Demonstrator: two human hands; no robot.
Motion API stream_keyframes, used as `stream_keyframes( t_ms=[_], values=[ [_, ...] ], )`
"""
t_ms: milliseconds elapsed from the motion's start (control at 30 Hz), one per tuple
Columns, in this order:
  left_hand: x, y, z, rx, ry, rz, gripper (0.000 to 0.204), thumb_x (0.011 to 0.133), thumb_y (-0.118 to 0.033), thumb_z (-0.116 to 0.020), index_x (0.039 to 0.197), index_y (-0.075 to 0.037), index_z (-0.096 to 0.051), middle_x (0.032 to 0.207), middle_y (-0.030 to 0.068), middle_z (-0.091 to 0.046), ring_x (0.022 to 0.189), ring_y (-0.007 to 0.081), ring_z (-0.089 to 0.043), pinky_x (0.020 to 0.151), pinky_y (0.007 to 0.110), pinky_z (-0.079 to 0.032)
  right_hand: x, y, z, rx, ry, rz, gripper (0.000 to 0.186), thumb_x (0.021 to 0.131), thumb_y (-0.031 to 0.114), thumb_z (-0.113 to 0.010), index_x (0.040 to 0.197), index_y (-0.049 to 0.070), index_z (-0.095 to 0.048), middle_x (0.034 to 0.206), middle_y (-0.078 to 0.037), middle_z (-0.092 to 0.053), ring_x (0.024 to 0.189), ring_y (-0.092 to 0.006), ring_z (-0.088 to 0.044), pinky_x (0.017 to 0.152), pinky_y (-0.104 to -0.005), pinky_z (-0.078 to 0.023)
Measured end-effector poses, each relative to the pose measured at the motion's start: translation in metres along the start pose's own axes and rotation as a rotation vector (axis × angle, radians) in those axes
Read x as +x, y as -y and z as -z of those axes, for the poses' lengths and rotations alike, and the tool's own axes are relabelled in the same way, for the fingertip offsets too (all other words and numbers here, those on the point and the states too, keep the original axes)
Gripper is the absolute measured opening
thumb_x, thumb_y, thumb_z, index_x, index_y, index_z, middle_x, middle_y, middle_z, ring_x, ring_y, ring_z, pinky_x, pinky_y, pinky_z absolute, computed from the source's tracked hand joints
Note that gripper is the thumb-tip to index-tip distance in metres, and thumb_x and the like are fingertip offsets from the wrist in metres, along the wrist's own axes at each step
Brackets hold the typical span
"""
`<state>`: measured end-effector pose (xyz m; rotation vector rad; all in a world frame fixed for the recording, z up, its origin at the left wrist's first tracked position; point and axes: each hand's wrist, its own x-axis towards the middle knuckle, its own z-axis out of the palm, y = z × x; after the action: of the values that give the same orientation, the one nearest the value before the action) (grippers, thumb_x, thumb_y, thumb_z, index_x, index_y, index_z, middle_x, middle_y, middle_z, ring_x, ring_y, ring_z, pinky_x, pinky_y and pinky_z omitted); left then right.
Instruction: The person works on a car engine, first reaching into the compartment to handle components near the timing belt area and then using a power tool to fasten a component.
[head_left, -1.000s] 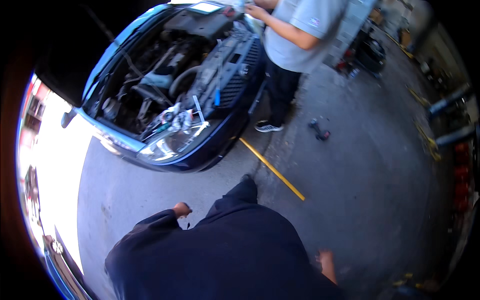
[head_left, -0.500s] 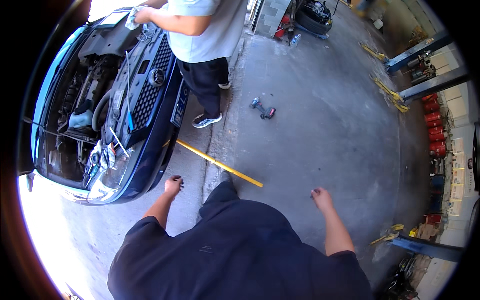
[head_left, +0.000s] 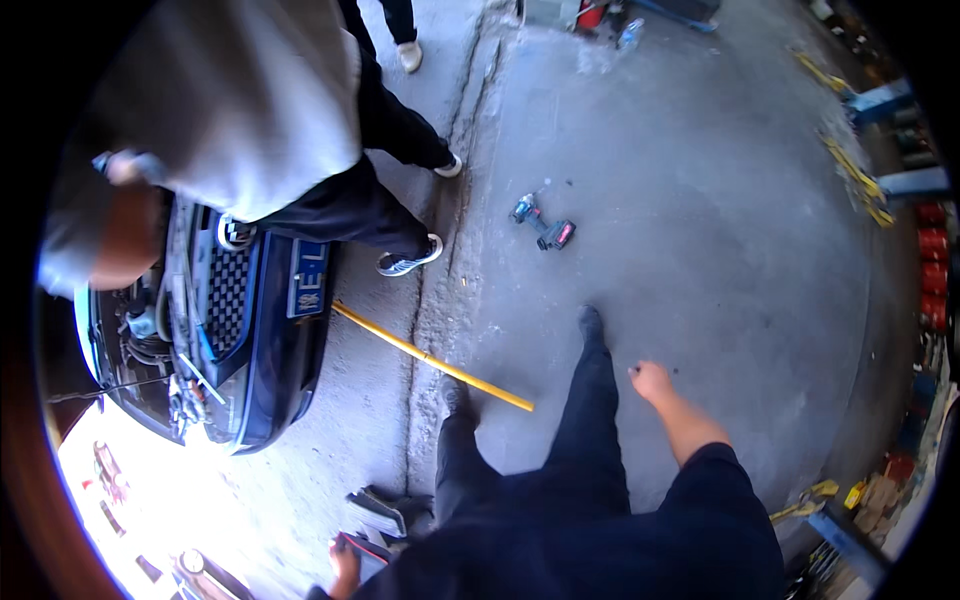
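Observation:
My left hand (head_left: 344, 566) is low at the lower left, beside a dark flat object (head_left: 366, 550) with a red edge. Its fingers are partly hidden, and whether they grip that object is unclear. My right hand (head_left: 652, 382) hangs over the grey floor to the right, its fingers curled in. A tiny dark spot shows at its fingertips, too small to name. Close to my left leg lies a dark grey, box-like thing (head_left: 378, 512). A yellow pole (head_left: 435, 362) runs from the car's front toward my feet.
A dark blue car (head_left: 278, 345) stands at the left, a co-worker in a grey shirt (head_left: 235, 100) bending over it. Another person's leg shows behind. A cordless power tool (head_left: 542, 222) lies on the floor ahead. Yellow lift arms (head_left: 858, 180) and red drums (head_left: 932, 262) line the right.
My left hand has dropped back toward the lower edge, near the red-edged object. My view has shifted, bringing both legs into sight. The co-worker now covers much of the car.

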<state>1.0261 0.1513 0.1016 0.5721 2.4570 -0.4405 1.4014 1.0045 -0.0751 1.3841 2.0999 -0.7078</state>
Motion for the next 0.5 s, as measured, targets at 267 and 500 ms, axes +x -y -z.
stream_keyframes(
  t_ms=[267, 500],
  values=[
    [0.021, -0.224, 0.025, -0.557, 0.489, 0.810, 0.034, 0.090, -0.023, -0.055, 0.112, -0.002, -0.071, 0.107, 0.0183, -0.072, 0.101, 0.0302, -0.068, 0.090, 0.041, -0.053, 0.386, 0.151, -0.021, -0.203, -0.047, 0.282, 0.056, 0.089, 0.046, -0.066, 0.126, 0.003, -0.062, 0.131, -0.018, -0.060, 0.130, -0.0333, -0.049, 0.113, -0.0491, -0.032],
    [0.066, -0.286, 0.036, -0.455, 0.578, 0.858, 0.036, 0.088, -0.027, -0.058, 0.113, -0.005, -0.071, 0.107, 0.0169, -0.072, 0.102, 0.0295, -0.068, 0.092, 0.040, -0.053, 0.581, 0.231, -0.114, -0.366, -0.121, 0.294, 0.075, 0.088, 0.052, -0.065, 0.139, -0.001, -0.048, 0.136, -0.017, -0.058, 0.140, -0.0345, -0.040, 0.118, -0.0571, -0.021]
  ],
)
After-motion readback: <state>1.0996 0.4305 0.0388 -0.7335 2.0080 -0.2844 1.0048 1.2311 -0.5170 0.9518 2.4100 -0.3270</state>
